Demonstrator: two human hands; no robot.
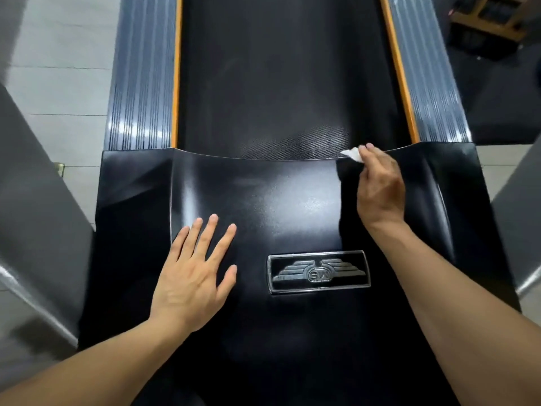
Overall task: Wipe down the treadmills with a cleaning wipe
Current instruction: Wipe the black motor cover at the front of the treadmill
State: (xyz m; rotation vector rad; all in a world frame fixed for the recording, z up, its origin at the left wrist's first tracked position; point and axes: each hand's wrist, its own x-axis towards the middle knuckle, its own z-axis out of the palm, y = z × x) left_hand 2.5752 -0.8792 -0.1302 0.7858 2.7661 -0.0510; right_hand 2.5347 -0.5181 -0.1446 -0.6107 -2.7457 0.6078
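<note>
The step in hand was the wiping of the treadmill's motor cover [263, 194], the glossy black hood at the front of the machine. The right hand [380, 186] reached to the cover's far edge, where it meets the belt [278, 83], and pinched a small white wipe [352, 153] between thumb and fingers, the wipe touching the cover right at that edge. The left hand [194, 276] lay flat on the cover's near left part, fingers spread and straight, apparently bracing the person as they leaned over. It held nothing.

A silver badge [319, 272] sat between the two arms, nearer the right forearm. Ribbed side rails [140, 83] with orange trim ran along both sides of the belt.

Judging by the dull haze over the middle of the cover, much of it was yet to be wiped. The next move likely called for drawing the wipe across or back down the cover under steady pressure, and shifting the left hand off any patch it covered.
</note>
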